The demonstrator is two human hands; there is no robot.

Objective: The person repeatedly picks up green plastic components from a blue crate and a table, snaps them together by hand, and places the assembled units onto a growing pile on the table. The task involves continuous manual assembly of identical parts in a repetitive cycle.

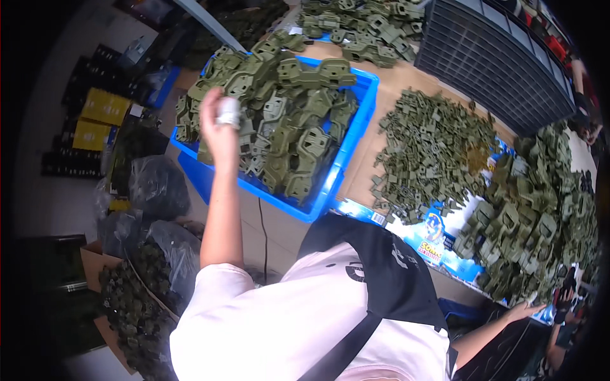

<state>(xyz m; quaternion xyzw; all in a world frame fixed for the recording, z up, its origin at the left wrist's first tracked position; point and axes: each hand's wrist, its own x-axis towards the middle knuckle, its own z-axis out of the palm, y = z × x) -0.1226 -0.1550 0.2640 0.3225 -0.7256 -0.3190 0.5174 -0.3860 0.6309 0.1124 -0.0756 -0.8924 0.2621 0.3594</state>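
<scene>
My left hand (220,127) reaches over the blue crate (351,143), among olive-green moulded plastic parts (311,143) heaped inside it. Something white (227,112), perhaps a finger covering, shows at its fingers. They are blurred and partly hidden, so whether they grip a part is unclear. Far to the right, my right hand (522,312) lies at the table edge beside a large heap of similar olive-green parts (521,222). Its fingers are stretched out, and I see nothing held in them. A bit of white shows near its fingertips as well.
Small olive-green pieces (438,149) lie spread on cardboard between the crate and the right heap. A dark slatted crate (492,63) stands behind them. More parts (365,28) are piled at the back. Plastic bags (159,187) and a box of parts (136,298) sit at left.
</scene>
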